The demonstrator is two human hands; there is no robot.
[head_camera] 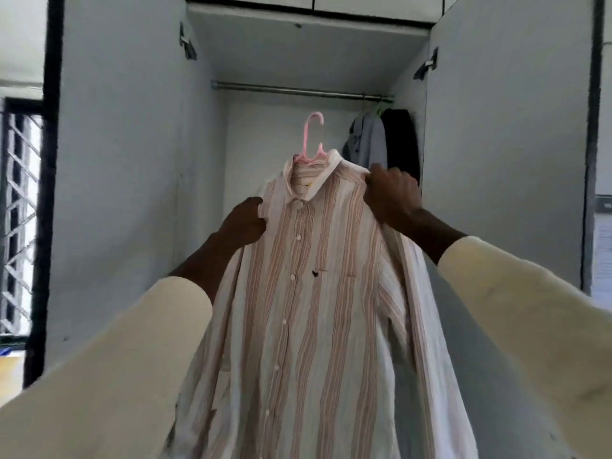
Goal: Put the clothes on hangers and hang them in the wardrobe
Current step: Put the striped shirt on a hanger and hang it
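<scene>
Left hand (245, 223), right hand (390, 193): each grip pinching striped shirt (308, 293) shoulder; pink hanger (314, 137) hook above grips unheld, may twist, miss rail (298, 91)

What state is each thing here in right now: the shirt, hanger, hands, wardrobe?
Striped shirt: buttoned, on hanger, held up.
Pink hanger: inside collar, hook not yet on rail.
Left hand: grips shirt's shoulder.
Right hand: grips other shoulder.
Wardrobe doors: open.
Rail: garments hang at right end.

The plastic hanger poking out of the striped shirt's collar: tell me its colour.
Pink. The plastic hanger and its hook show best in the head view, against the wardrobe's pale back wall.
</scene>
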